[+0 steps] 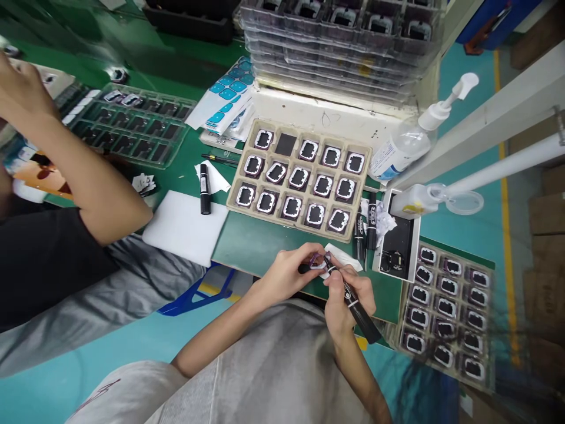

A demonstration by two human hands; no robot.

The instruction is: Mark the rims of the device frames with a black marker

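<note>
My left hand (289, 272) pinches a small purple-rimmed frame part (318, 261) at the table's front edge. In my right hand (346, 300) is a black marker (359, 315), its tip touching or very near the part. Beyond my hands lies a beige tray (295, 225) of similar parts in compartments; one compartment in the back row holds no part. A white paper (346, 258) lies partly behind my right hand. Two more black markers (371, 221) rest right of the tray.
Stacked clear trays (344, 59) stand at the back. A pump bottle (408, 144), a black-bottomed box (415, 250) and another filled tray (459, 259) are at right. A white pad (185, 227), a capped marker (205, 188) and a person's arm (97, 176) are at left.
</note>
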